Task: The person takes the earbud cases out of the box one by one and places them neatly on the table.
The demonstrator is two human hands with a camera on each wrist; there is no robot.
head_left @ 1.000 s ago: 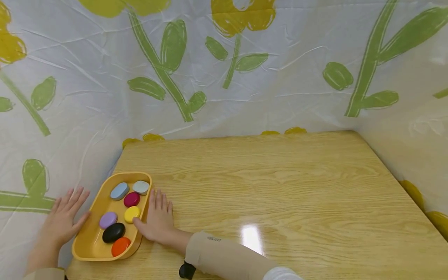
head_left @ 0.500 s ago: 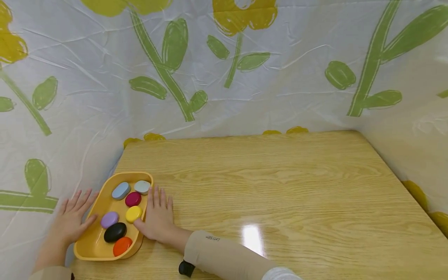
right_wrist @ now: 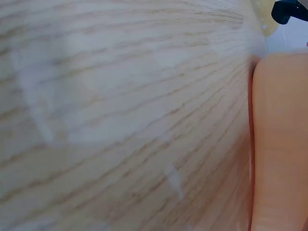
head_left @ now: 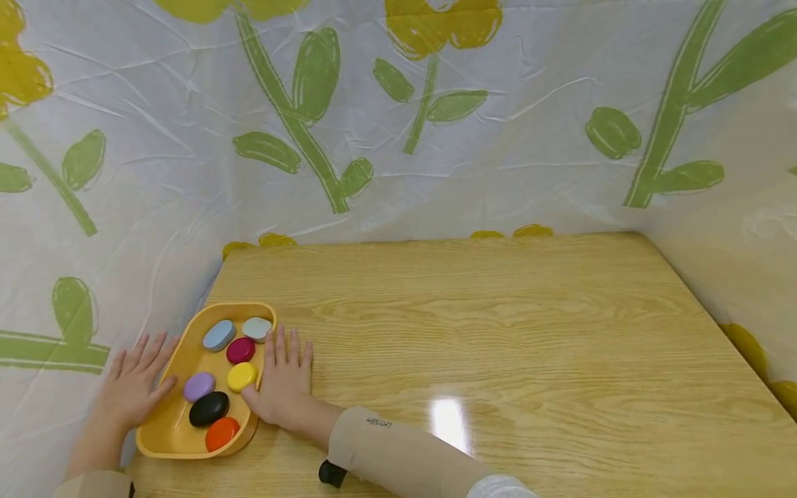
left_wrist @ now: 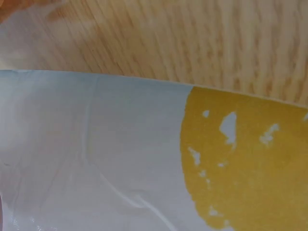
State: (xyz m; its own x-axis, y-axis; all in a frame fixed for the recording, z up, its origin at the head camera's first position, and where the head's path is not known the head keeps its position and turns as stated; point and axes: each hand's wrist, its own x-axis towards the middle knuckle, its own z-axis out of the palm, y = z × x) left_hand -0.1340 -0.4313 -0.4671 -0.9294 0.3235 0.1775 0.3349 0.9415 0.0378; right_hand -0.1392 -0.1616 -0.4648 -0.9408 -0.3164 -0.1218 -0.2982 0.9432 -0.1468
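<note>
A yellow-orange tray (head_left: 180, 443) sits at the table's left side, holding several smooth pebble-like pieces. Light blue (head_left: 219, 335), pale grey (head_left: 256, 328) and magenta (head_left: 240, 351) pieces lie toward its far end. Nearer are yellow (head_left: 241, 377), purple (head_left: 199, 386), black (head_left: 208, 409) and orange pieces (head_left: 222, 434). My left hand (head_left: 135, 387) rests along the tray's left rim, fingers straight and spread. Against the right rim lies my right hand (head_left: 285, 384), fingers straight, thumb over the edge beside the yellow piece. Neither wrist view shows fingers clearly.
The wood-grain table (head_left: 486, 332) stretches to the right and back. White flower-print cloth (head_left: 436, 187) walls it in at the back and sides, close to the left hand. A small black object (head_left: 332, 474) shows under the right forearm.
My left hand has shifted right, closer over the tray's left rim. The right hand stays at the right rim, and the pieces keep their places. The head view has tilted slightly.
</note>
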